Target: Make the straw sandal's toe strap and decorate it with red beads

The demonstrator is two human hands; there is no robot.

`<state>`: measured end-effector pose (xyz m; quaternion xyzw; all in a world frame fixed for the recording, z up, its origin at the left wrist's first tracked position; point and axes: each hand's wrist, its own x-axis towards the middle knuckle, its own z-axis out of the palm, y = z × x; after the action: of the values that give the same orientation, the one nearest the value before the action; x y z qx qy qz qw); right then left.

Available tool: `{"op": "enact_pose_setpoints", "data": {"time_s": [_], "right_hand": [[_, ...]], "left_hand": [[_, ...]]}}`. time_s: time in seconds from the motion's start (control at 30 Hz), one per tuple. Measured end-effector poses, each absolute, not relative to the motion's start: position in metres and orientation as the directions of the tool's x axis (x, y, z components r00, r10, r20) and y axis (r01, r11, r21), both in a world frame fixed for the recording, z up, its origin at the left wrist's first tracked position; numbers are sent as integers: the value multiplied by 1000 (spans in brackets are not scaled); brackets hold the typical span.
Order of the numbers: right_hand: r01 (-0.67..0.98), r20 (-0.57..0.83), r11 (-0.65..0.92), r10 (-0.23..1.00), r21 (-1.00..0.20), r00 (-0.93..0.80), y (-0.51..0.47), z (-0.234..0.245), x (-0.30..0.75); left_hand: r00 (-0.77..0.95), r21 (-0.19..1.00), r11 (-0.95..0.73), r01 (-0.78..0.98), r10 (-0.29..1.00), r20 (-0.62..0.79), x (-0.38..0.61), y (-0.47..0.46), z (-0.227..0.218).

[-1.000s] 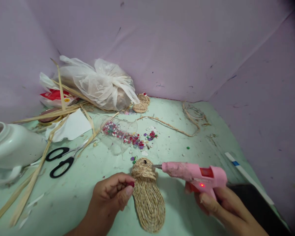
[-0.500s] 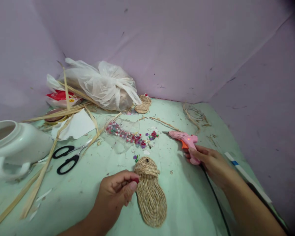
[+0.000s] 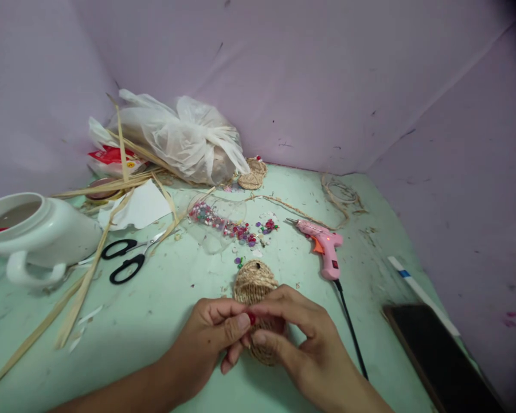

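My left hand (image 3: 217, 332) pinches a small red bead (image 3: 252, 318) between thumb and forefinger. My right hand (image 3: 301, 338) comes in from the other side, its fingertips at the bead and its thumb apart from the forefinger. Beneath both hands lies a miniature woven straw slipper (image 3: 254, 281), its lower half largely covered by them. A pink glue gun (image 3: 327, 246) with an orange trigger and a lit light rests on the table to the right, out of my hand. Beyond the slipper, a clear plastic cup (image 3: 215, 209) lies on its side, spilling colourful beads (image 3: 241, 232).
Black-handled scissors (image 3: 131, 261) and a white pitcher (image 3: 64, 229) stand left, among straw strips (image 3: 86, 287). A tied plastic bag (image 3: 189, 143) sits at the back near another small woven slipper (image 3: 253, 175). A dark phone-like slab (image 3: 438, 350) and the glue gun's cord (image 3: 352, 327) are at right.
My right hand has let go of the glue gun, which now lies on the table, and has moved left to the bead. My left hand has shifted slightly right, still pinching the bead.
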<state>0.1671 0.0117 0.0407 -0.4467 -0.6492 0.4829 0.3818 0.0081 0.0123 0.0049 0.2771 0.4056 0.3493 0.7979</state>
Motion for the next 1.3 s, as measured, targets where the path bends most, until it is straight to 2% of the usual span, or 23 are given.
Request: {"op": "enact_pose_setpoints", "data": {"time_s": [0.13,0.37,0.8,1.0,1.3], "right_hand": [[245,33,105,959,-964,-280,9,34,164],[78,-105,-87,958,-993,-267,10,36,162],[60,-98,-85,960,-995,-262,8,36,161],[134,-30,4,969,-991,-247,6,35,161],[244,208,281,935,-928,-287,3,32,166]], "left_hand": [[407,736,605,-304,781,-474,7,10,5],[403,737,572,-360,808,-430,7,8,15],[388,736,550,-395,826,-409,6,6,15],[395,758,547,-355,823,-409,5,6,13],[383,773,554,-309,817,-432,5,7,14]]}}
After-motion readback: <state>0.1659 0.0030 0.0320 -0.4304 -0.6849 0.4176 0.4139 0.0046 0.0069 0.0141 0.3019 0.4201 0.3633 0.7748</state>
